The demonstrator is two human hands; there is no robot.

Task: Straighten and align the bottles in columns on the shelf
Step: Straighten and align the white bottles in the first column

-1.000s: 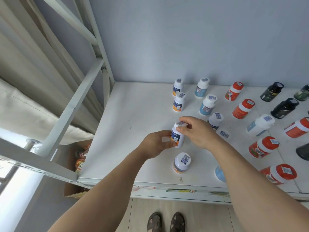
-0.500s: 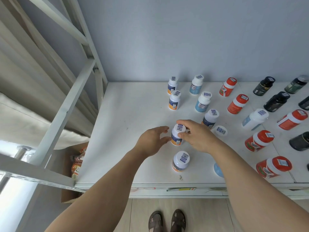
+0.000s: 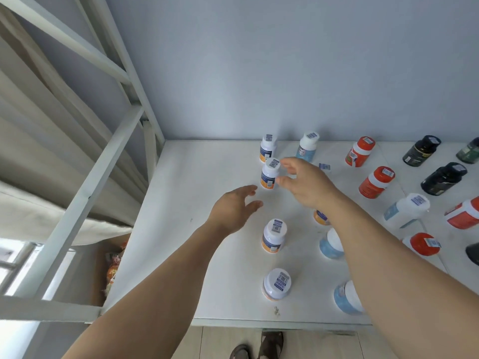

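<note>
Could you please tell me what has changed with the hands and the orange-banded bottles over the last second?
Both hands let go of the white orange-banded bottle third from the wall, now standing in its column. The right hand moved back to the second orange-banded bottle, fingers open around it; the left hand hovers open nearby. The other bottles stayed put.

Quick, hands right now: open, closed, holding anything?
Left hand: open, holding nothing.
Right hand: open, fingers beside the orange-label bottle, no grip.

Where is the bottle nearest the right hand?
Head view, left column: the orange-banded white bottle stands second from the wall, between the right hand's spread fingertips.
</note>
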